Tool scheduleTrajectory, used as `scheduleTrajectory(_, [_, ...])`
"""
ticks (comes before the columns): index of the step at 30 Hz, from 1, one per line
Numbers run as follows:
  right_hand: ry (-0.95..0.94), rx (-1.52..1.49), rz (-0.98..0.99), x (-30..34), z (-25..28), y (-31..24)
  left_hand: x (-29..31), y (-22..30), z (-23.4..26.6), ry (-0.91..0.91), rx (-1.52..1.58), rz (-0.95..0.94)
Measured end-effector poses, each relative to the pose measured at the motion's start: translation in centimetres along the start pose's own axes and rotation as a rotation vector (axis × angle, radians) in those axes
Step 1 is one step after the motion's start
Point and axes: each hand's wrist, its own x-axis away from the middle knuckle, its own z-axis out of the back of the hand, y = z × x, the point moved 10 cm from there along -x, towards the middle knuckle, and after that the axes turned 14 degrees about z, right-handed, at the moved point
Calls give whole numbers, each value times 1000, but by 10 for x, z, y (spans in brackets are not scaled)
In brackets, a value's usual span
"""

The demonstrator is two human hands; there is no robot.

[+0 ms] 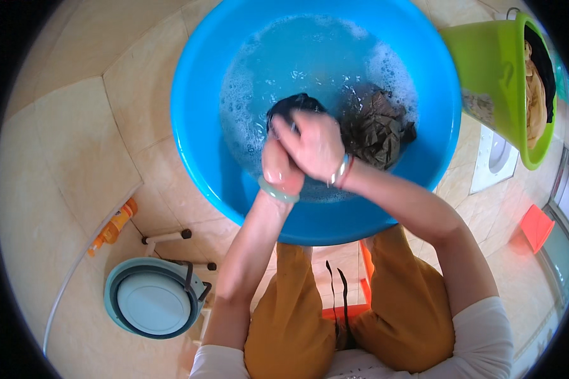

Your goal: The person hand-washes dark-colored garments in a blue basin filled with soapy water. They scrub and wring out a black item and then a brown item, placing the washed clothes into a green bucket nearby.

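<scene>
A big round blue basin (193, 158) holds soapy water, with foam around the water's edge. My two hands are close together over its near half, gripping a wet black cloth (302, 101). My left hand (281, 165), with a pale green bangle at the wrist, is closed and partly hidden beneath the right. Across it lies my right hand (316, 144), slightly blurred, its fingers bent over the cloth; bracelets circle that wrist. Just right of my hands, a crumpled dark brown garment (380, 129) sits half sunk in the water.
At the right, a tilted green bucket (487, 69) contains clothes, near a white floor toilet (496, 155) and a red dustpan-like piece (536, 228). An orange bottle (115, 224) and a grey-blue folding basin (153, 306) are at left. A red stool (365, 278) shows between my legs.
</scene>
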Motion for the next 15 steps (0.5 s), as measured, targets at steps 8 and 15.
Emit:
scheduleTrajectory(8, [242,-291,-381,-23,83,166,27,69,-38,75,-236,-32])
scheduleTrajectory(15, [-51,346,-172,-27,50,118,14,112,-9,528,-1202,-788])
